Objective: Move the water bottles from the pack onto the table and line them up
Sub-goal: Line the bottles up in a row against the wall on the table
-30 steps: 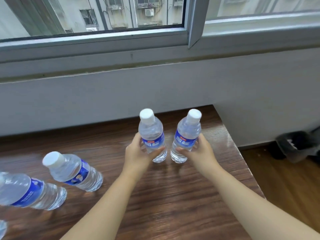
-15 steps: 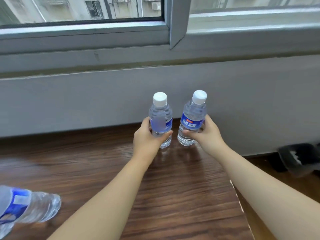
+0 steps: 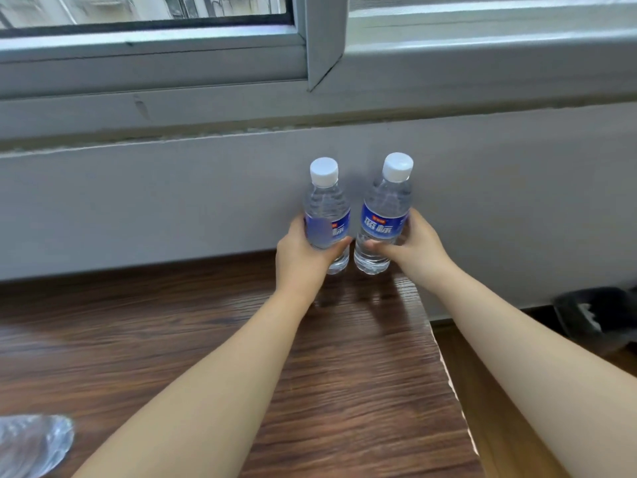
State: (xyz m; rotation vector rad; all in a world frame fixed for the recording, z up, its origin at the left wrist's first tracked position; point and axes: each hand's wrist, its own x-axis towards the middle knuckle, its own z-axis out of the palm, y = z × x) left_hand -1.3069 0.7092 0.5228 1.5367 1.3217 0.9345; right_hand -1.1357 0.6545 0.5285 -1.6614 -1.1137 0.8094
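Two clear water bottles with white caps and blue labels stand upright side by side at the far right corner of the wooden table [image 3: 172, 339], close to the grey wall. My left hand [image 3: 303, 260] is wrapped around the left bottle [image 3: 325, 208]. My right hand [image 3: 413, 250] grips the right bottle [image 3: 386, 215]. Their bases sit at or just above the tabletop. At the lower left edge of the frame part of another bottle [image 3: 31, 443] shows. The pack is out of sight.
A grey wall [image 3: 138, 208] and a window frame [image 3: 324, 46] rise right behind the table. The table's right edge [image 3: 451, 381] drops to a wooden floor, where a dark object [image 3: 593, 319] lies.
Both hands carried the two bottles away from me, from mid-table to the far edge by the wall. The view shifted, so the bottles at the left mostly left the frame.
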